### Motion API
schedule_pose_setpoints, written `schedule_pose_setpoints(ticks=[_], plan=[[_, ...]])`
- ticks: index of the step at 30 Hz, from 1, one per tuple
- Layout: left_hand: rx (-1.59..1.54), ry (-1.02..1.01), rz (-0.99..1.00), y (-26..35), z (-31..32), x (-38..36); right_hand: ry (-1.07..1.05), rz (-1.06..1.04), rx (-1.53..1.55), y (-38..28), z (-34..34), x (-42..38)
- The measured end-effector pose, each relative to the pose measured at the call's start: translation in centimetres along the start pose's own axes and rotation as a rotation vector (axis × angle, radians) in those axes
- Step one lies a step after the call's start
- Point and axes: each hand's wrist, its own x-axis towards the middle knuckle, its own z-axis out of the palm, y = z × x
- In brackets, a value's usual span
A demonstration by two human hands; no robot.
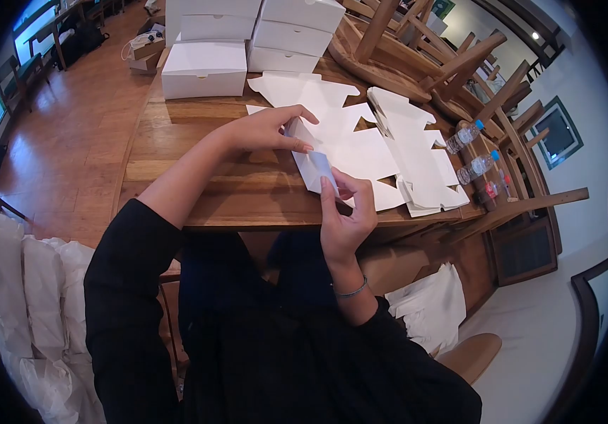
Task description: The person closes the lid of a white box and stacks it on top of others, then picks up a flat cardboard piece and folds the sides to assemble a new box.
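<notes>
Here the left hand [269,131] and right hand [346,212] both pinch one flat white box blank [346,152] — its near flap folded up — lying on the wooden surface [198,177]. Finished white boxes [205,68] stand stacked at the far edge — two water bottles [470,148] to the right.

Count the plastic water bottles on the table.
2: both clear plastic water bottles with blue caps lie at the wooden table's right end, one farther away, one nearer. Others may be hidden.
</notes>
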Motion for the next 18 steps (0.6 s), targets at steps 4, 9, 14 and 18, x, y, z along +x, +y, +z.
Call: schedule_pose_setpoints(ticks=[4, 9, 14, 18], plan=[[-0.056, 0.007, -0.068, 1.3, 0.0, -0.7, 0.072, -0.048, -0.042, 0.4, -0.2, 0.0], [-0.009, -0.014, -0.022, 0.8, 0.1, -0.5, 0.067, -0.061, -0.051, 0.8, -0.1, -0.1], [0.005, -0.012, 0.003, 0.7, -0.1, -0.5, 0.065, -0.045, -0.029, 0.8, 0.0, 0.3], [-0.012, -0.001, -0.025, 0.7, 0.1, -0.5, 0.077, -0.083, -0.027, 1.3, 0.1, 0.0]])
